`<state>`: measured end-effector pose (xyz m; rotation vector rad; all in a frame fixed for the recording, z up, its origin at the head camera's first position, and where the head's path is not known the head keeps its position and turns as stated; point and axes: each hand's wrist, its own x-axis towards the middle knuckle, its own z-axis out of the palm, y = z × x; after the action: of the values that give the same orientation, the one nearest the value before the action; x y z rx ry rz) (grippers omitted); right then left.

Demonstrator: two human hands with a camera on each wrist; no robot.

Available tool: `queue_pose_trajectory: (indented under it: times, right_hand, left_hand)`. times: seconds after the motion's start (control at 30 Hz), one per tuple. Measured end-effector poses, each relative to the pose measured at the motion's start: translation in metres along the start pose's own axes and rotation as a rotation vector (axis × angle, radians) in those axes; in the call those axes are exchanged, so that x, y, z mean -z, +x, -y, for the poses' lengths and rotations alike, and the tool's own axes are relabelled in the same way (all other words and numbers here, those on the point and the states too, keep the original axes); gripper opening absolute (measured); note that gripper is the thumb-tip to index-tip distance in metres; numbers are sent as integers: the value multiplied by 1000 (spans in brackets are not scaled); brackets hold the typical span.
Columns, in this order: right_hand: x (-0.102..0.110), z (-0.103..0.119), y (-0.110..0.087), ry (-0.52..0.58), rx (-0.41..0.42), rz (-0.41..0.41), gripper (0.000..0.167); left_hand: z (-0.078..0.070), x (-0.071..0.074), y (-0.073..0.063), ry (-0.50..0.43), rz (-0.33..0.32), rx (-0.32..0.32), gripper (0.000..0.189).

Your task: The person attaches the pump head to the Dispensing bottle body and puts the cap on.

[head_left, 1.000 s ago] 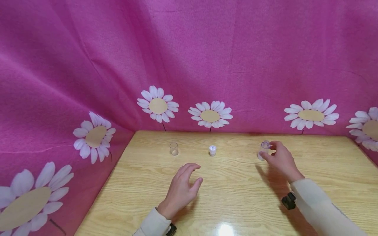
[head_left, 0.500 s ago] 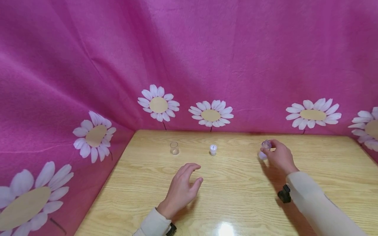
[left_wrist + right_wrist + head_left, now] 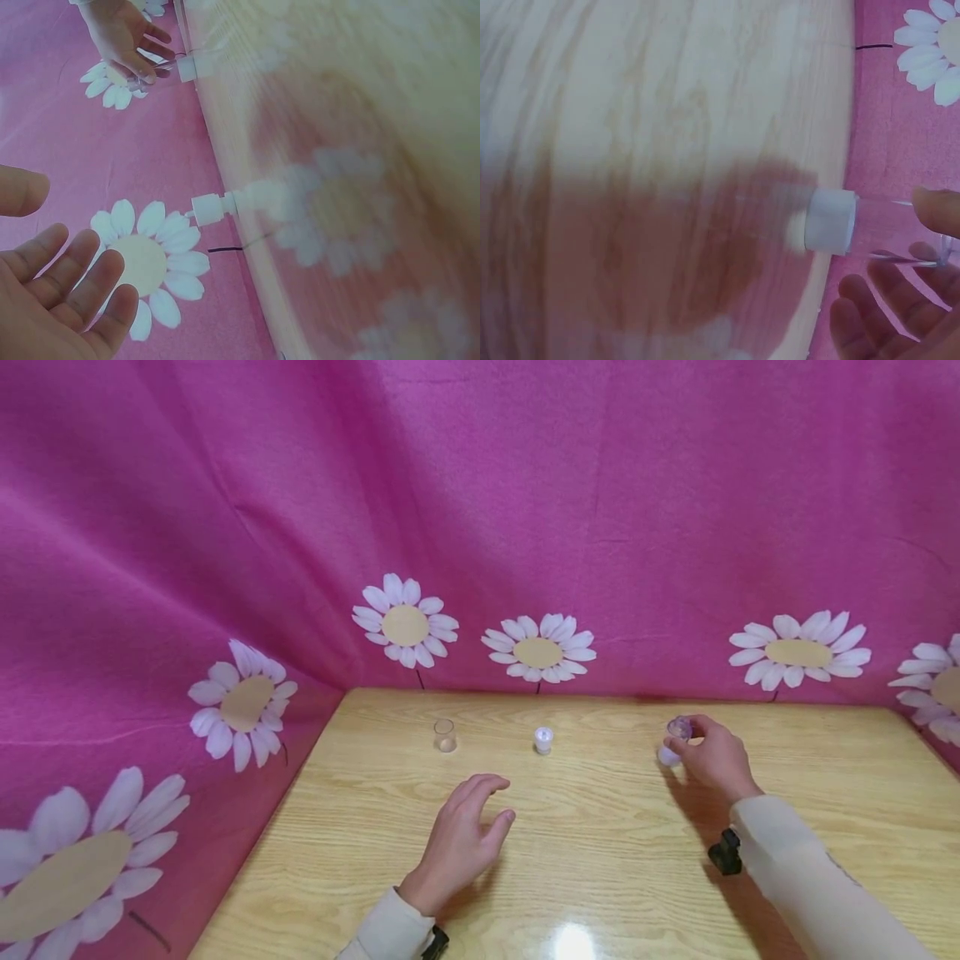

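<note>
At the right of the table, my right hand (image 3: pixel 716 760) holds a small clear cylinder (image 3: pixel 889 229) between thumb and fingers. A white base (image 3: pixel 831 221) sits at its lower end, at the tabletop; whether the two are joined I cannot tell. Nearer the middle stands a small white piece with a thin tip, like an LED tea light (image 3: pixel 543 741), touched by neither hand. Farther left is a clear little cup (image 3: pixel 445 737), upright. My left hand (image 3: pixel 457 843) hovers over the table with relaxed, parted fingers and nothing in it, nearest the cup and the white piece.
The wooden table (image 3: pixel 600 827) runs back to a magenta cloth (image 3: pixel 637 527) printed with large white daisies. More of this cloth (image 3: pixel 112 635) hangs along the left edge. Both wrists wear dark devices below beige sleeves.
My right thumb has shifted higher along the clear cylinder, and the white base shows more plainly below it. The right forearm has moved slightly left. My left hand has stayed put.
</note>
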<state>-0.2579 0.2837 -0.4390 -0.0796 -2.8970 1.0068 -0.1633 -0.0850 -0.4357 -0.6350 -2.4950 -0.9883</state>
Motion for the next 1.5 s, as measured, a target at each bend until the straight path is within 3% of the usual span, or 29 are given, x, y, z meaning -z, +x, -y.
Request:
queue_pose_trajectory:
  times: [0.5,1.1,1.5]
  right_hand:
    - [-4,6,-3,90,-67,51,53]
    - [3,16,-5,48,55,0,53]
    - [-1,13,-8,89,124,-16,49]
  left_hand:
    - [1,0,-3,8,16,11,32]
    - [3,1,-4,14,7,13,32]
    - [4,2,-4,10,10,14,32]
